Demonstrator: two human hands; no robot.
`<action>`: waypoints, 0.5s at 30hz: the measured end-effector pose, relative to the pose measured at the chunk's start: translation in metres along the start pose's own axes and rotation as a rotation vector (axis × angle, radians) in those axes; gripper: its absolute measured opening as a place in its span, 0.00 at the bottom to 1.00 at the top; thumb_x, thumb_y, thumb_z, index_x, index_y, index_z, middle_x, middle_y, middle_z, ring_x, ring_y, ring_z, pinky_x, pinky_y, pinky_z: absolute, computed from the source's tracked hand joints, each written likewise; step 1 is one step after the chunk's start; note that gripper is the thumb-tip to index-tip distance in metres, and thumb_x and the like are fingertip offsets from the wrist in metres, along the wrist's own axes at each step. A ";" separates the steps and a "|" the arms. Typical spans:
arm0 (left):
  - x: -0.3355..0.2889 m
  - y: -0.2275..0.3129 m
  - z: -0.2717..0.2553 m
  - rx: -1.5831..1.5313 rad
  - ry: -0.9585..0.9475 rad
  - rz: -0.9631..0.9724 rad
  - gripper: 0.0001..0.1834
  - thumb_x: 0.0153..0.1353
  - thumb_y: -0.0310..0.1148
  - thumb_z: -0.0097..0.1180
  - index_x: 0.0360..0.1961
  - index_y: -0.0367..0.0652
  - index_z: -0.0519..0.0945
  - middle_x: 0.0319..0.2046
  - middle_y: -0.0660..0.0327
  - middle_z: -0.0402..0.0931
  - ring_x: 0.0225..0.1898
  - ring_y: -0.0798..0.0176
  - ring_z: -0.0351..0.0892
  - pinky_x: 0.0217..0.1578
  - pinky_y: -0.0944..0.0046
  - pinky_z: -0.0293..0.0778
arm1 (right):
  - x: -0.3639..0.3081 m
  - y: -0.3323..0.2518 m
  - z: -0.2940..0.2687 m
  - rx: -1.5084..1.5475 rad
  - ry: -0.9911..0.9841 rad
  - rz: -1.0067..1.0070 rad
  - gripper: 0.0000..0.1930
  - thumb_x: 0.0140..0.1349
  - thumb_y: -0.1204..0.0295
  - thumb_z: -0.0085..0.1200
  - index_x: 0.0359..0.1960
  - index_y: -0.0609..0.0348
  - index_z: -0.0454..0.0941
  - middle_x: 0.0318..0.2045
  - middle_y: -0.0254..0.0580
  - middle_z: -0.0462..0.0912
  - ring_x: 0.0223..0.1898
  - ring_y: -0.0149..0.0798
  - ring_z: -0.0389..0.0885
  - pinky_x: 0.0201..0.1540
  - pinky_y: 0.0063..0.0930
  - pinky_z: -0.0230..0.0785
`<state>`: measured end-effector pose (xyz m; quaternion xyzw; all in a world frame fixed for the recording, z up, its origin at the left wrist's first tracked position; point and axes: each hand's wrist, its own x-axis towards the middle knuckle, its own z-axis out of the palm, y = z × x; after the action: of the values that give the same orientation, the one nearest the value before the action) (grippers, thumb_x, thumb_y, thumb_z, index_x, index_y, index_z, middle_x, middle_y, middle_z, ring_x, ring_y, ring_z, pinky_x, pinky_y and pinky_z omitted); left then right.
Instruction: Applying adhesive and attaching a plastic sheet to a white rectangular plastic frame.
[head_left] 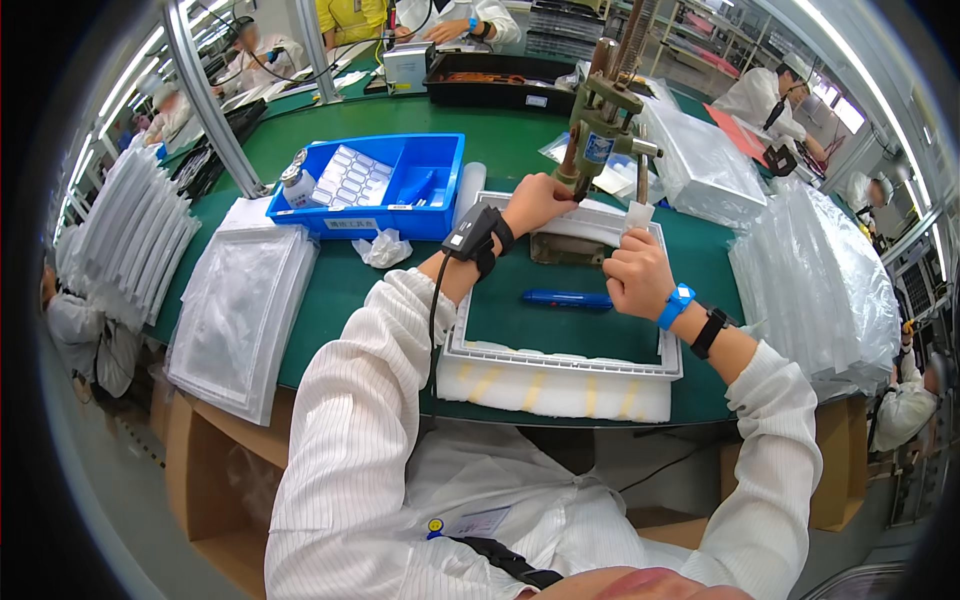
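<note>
A green hand-operated arbor press [598, 125] stands at the far side of a light grey rectangular frame [560, 362]. The frame's far side passes over the press base [565, 248]. My left hand [538, 207] is at that far side, just under the press ram, with thumb and fingers pinched together; anything between the fingertips is hidden. My right hand [640, 272] is closed around the lower end of the press lever [643, 180], which has a white wrapping. Inside the frame lies a blue pen [567, 299]. White foam with yellowish strips [555, 390] runs along the frame's near side.
Left of the frame are a blue divided bin [345, 222] with a bottle and label sheet, crumpled tissue [382, 249] and bagged flat parts [240, 300]. Stacked wrapped frames [815, 290] stand at right. A black tray [500, 82] sits behind; co-workers sit around.
</note>
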<state>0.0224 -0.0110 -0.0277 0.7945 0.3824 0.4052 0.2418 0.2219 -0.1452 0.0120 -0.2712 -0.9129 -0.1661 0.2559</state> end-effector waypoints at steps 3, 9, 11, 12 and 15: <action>0.001 -0.002 0.001 -0.007 -0.017 -0.006 0.14 0.48 0.36 0.65 0.32 0.37 0.85 0.27 0.50 0.82 0.29 0.52 0.83 0.36 0.62 0.78 | 0.003 -0.004 -0.013 0.068 0.041 0.028 0.04 0.36 0.80 0.50 0.11 0.57 0.70 0.12 0.39 0.70 0.23 0.43 0.71 0.44 0.34 0.69; 0.000 -0.007 0.000 -0.021 -0.001 -0.001 0.14 0.49 0.36 0.66 0.33 0.36 0.85 0.27 0.51 0.83 0.28 0.58 0.83 0.34 0.64 0.78 | 0.032 -0.007 -0.066 0.200 0.061 0.134 0.04 0.38 0.81 0.47 0.13 0.59 0.73 0.14 0.40 0.73 0.22 0.44 0.72 0.36 0.33 0.69; 0.001 -0.007 -0.001 -0.024 -0.009 -0.001 0.14 0.49 0.36 0.66 0.33 0.37 0.85 0.27 0.51 0.83 0.28 0.58 0.83 0.34 0.64 0.78 | 0.046 0.000 -0.093 0.321 0.100 0.291 0.05 0.41 0.80 0.45 0.16 0.62 0.75 0.16 0.41 0.74 0.23 0.40 0.74 0.32 0.30 0.68; 0.001 -0.007 -0.002 -0.025 -0.019 -0.006 0.14 0.49 0.36 0.66 0.33 0.37 0.85 0.27 0.52 0.83 0.28 0.58 0.83 0.34 0.64 0.78 | 0.056 0.009 -0.104 0.407 0.134 0.382 0.06 0.44 0.80 0.44 0.18 0.64 0.75 0.17 0.40 0.75 0.23 0.37 0.74 0.30 0.28 0.67; 0.005 -0.003 -0.003 -0.022 -0.023 0.017 0.13 0.50 0.36 0.65 0.33 0.38 0.86 0.27 0.52 0.83 0.28 0.59 0.83 0.34 0.65 0.78 | 0.092 0.059 -0.124 0.654 0.314 0.439 0.10 0.55 0.76 0.42 0.26 0.66 0.77 0.21 0.35 0.75 0.25 0.30 0.73 0.30 0.23 0.66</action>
<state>0.0203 -0.0051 -0.0259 0.7995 0.3681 0.4026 0.2514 0.2370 -0.1150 0.1737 -0.3349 -0.7881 0.1515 0.4937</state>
